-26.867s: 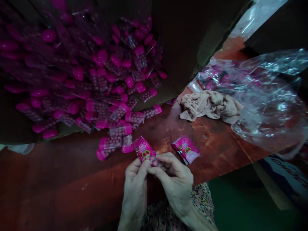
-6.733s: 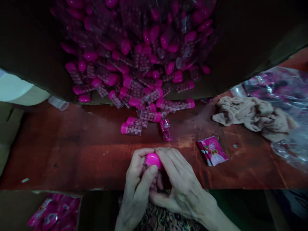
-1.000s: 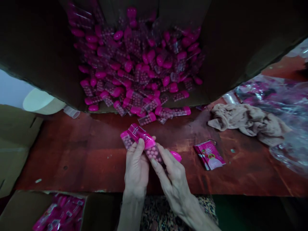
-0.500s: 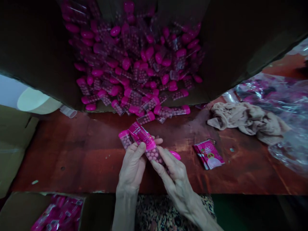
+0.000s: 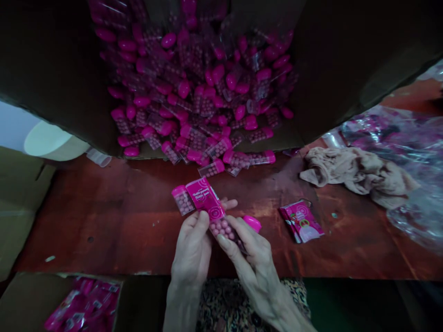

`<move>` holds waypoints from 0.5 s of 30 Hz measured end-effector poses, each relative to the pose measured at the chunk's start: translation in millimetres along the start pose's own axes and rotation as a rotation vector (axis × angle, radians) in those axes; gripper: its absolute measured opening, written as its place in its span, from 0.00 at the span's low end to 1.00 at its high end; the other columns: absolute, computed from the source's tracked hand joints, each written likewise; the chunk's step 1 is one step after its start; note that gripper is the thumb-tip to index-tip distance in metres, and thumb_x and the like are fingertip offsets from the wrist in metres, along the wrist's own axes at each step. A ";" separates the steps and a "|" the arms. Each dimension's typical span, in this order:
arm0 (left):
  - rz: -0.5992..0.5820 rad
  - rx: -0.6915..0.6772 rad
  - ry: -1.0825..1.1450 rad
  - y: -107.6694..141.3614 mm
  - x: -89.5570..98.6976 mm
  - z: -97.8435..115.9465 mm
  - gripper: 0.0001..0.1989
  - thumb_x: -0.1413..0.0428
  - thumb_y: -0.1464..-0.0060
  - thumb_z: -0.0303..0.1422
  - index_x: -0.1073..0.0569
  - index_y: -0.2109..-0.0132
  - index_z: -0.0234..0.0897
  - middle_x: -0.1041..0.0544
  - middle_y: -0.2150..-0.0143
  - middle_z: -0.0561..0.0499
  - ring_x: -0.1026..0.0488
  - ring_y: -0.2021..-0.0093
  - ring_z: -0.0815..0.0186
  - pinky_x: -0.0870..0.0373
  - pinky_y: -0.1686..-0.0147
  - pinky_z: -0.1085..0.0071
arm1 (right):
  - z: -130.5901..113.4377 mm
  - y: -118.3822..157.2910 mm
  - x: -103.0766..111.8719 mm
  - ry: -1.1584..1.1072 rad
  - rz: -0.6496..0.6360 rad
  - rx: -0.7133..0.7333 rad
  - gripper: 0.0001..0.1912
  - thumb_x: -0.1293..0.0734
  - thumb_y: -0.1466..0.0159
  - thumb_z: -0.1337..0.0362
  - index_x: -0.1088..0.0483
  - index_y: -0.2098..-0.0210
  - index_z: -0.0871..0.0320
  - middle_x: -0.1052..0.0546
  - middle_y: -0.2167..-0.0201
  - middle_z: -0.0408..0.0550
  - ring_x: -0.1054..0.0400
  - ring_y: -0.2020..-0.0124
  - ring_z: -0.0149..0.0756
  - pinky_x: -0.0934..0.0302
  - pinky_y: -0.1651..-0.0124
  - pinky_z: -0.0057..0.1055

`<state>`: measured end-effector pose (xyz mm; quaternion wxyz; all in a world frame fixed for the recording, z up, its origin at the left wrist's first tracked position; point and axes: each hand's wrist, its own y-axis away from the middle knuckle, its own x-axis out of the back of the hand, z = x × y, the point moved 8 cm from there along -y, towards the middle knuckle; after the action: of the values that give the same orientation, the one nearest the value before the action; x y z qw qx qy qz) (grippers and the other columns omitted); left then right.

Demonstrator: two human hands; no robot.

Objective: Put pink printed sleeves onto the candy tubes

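My left hand [image 5: 194, 242] pinches a pink printed wrapper sleeve [image 5: 203, 192] between thumb and fingers. In my right hand [image 5: 252, 253] is a clear container of pink gumballs [image 5: 222, 228], gripped by thumb and fingers and tilted. Its upper end meets the lower end of the sleeve; how far it sits inside is hidden. Just beyond my left hand, another pink-capped gumball container [image 5: 183, 200] lies on the table beside the sleeve. A pink cap [image 5: 252, 223] shows behind my right fingers; what it belongs to is hidden.
A large cardboard box [image 5: 332, 60] on its side spills pink-capped containers onto the red table [image 5: 131, 221]. Folded pink wrappers [image 5: 302, 221], a crumpled cloth [image 5: 356, 173] and plastic bags [image 5: 415, 184] lie to the right. A lower-left box holds pink-wrapped packs [image 5: 86, 306].
The sleeve has turned to show its printed face more broadly and looks flatter. Both hands keep their grips, with only a slight shift.
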<state>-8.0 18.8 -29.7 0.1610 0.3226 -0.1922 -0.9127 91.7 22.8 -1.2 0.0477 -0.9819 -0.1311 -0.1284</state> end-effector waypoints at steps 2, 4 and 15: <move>0.067 -0.030 0.027 1.0 0.7 -3.2 0.16 0.47 0.45 0.40 0.22 0.61 0.32 0.21 0.57 0.41 0.31 0.46 0.55 0.40 0.44 0.59 | 3.2 1.3 -3.2 0.017 0.029 -0.016 0.12 0.38 0.36 0.67 0.32 0.52 0.55 0.24 0.60 0.46 0.29 0.61 0.34 0.35 0.58 0.29; 0.124 -0.064 0.042 3.0 0.5 -6.6 0.15 0.47 0.45 0.40 0.22 0.62 0.33 0.20 0.58 0.41 0.32 0.46 0.56 0.40 0.44 0.60 | 6.9 3.5 -4.1 0.026 0.072 -0.041 0.12 0.39 0.36 0.67 0.32 0.53 0.56 0.24 0.61 0.47 0.29 0.62 0.35 0.34 0.59 0.30; 0.080 -0.052 0.145 6.5 -0.2 -9.6 0.16 0.50 0.43 0.39 0.23 0.58 0.34 0.21 0.54 0.42 0.30 0.47 0.59 0.42 0.43 0.62 | 10.8 -0.4 -0.4 -0.104 -0.020 -0.173 0.11 0.38 0.35 0.61 0.31 0.54 0.51 0.23 0.59 0.44 0.28 0.60 0.36 0.33 0.57 0.32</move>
<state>-0.4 10.9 -33.5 0.2191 0.3758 -0.1687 -0.8845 93.8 24.4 -11.7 -0.0454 -0.9863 -0.1316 -0.0883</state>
